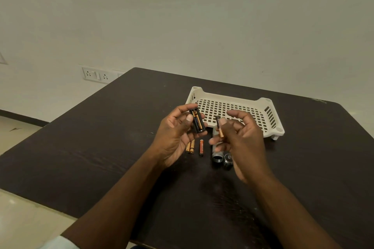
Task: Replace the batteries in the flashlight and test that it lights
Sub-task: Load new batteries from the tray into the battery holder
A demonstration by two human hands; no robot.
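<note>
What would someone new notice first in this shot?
Two hands above a dark table: the left hand grips a black battery holder, the right hand pinches a loose battery. Behind them sits a white perforated tray.

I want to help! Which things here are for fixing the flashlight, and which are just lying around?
For the job:
battery holder in left hand
battery in right hand
loose batteries
flashlight body
cap

Just there:
white basket
wall socket
</note>
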